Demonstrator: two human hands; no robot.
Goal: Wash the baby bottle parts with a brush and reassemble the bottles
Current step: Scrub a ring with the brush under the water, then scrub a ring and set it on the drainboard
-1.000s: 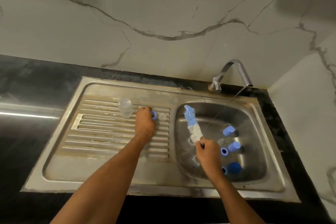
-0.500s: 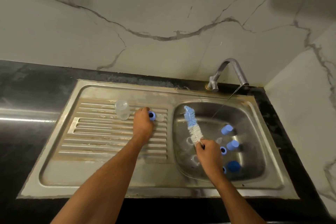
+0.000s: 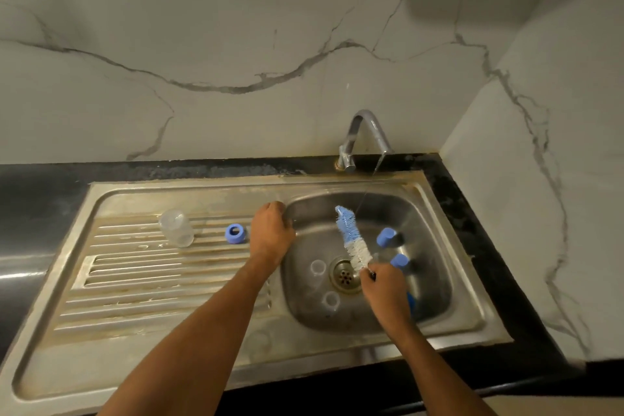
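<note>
My right hand (image 3: 383,285) grips the handle of the blue and white bottle brush (image 3: 351,240), whose bristles point up and back over the sink basin (image 3: 435,267). My left hand (image 3: 270,233) hovers with curled fingers at the basin's left rim; what lies under it is hidden. A blue collar ring (image 3: 235,233) and a clear bottle (image 3: 176,228) stand on the drainboard (image 3: 152,280). In the basin lie two blue caps (image 3: 386,236) (image 3: 400,260) and two clear parts (image 3: 317,267) (image 3: 331,300).
The faucet (image 3: 366,132) at the back runs a thin stream of water into the basin. The drain (image 3: 344,277) sits mid-basin, just left of my right hand. Another blue part (image 3: 410,302) peeks out behind my right wrist. Black counter and marble walls surround the sink.
My left hand has let go of the blue ring on the drainboard and moved right to the basin's edge. The small clear piece beside the ring is no longer visible. The brush stays put.
</note>
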